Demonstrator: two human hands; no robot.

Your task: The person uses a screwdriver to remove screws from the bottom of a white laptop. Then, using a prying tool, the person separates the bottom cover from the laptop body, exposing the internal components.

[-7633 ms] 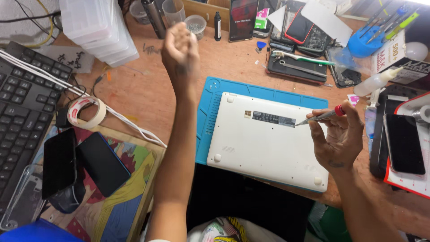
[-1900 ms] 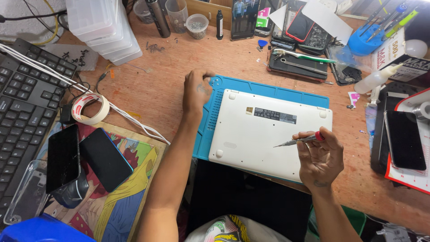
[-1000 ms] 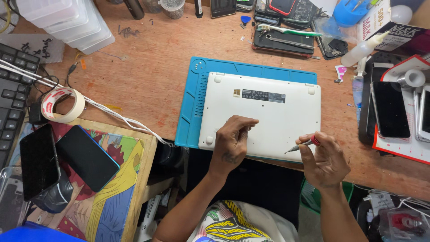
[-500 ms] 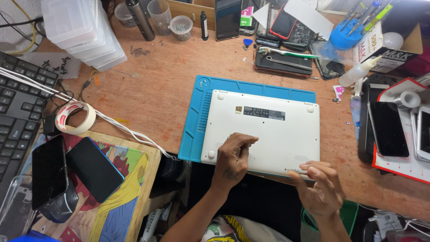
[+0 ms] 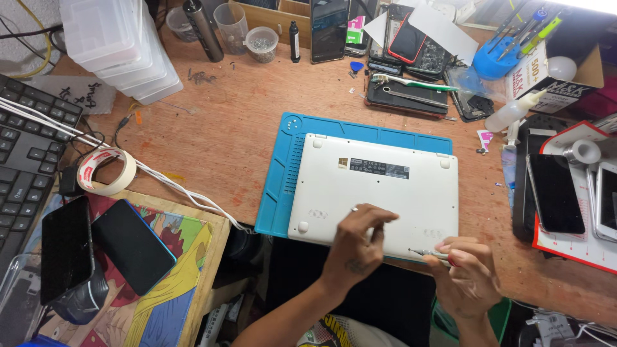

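The wooden tabletop [image 5: 244, 122] is carrying everything here, and the white laptop [image 5: 379, 186], turned underside up, is serving as the landmark. It is lying on a blue work mat [image 5: 283, 173] that is showing along its left and far edges. Well to the left of the laptop, a black keyboard [image 5: 26, 160] is sitting at the tabletop's edge, and a stack of clear plastic boxes [image 5: 116, 45] is standing far to the upper left. Left of and below the laptop, two dark phones [image 5: 96, 247] are lying on a colourful board. To the right of the laptop, another dark phone [image 5: 554, 193] is lying face up.

The left hand [image 5: 357, 241] is resting on the laptop's near edge, its fingers bent and pressing down on the shell; its grip is closing on nothing, only touching the surface. The right hand [image 5: 466, 273] is hovering at the laptop's near right corner, its grip clamped on a slim screwdriver [image 5: 430, 254], whose tip is pointing left and meeting the shell near that corner.

A roll of tape [image 5: 106, 172] is lying to the left of the laptop, beside white cables [image 5: 173, 186]. Beyond the laptop's far edge, a toothbrush [image 5: 411, 82] is resting on a dark device.
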